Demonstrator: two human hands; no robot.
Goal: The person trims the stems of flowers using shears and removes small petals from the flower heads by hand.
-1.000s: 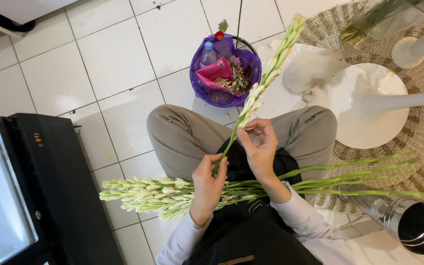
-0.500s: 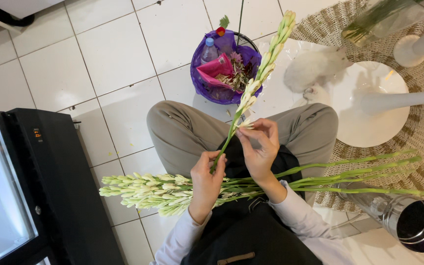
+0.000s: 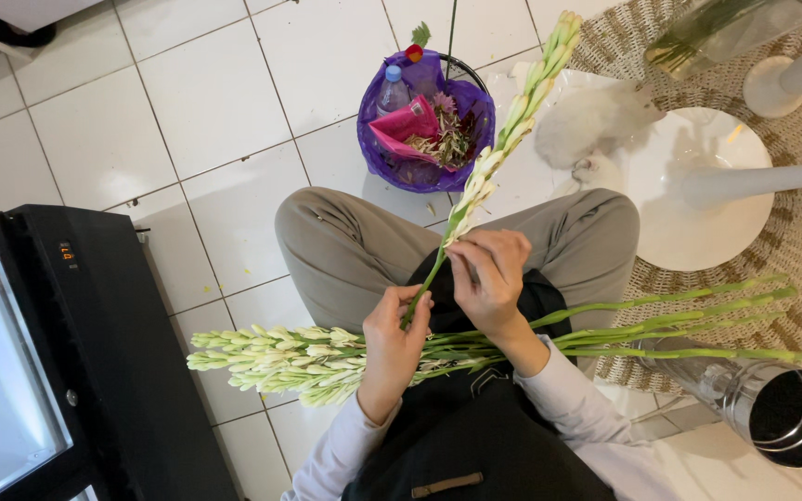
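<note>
Left hand (image 3: 394, 341) is clamped on the foot of the tuberose stem (image 3: 498, 153), right hand (image 3: 489, 271) pinching at its lowest buds — best to strip gently, stem held steady, I'd say. The stem slants up over the lap; the tuberose bunch (image 3: 327, 354) lies across the knees. Beyond — a purple-lined bin (image 3: 424, 172) holding a clear bottle (image 3: 392, 90) and a pink packet (image 3: 404, 125).

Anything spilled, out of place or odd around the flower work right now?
Little stands out. A metal canister lies on its side at the right, open mouth showing. Small green scraps dot the floor tiles beside the purple-lined bin. No liquid spill shows.
</note>
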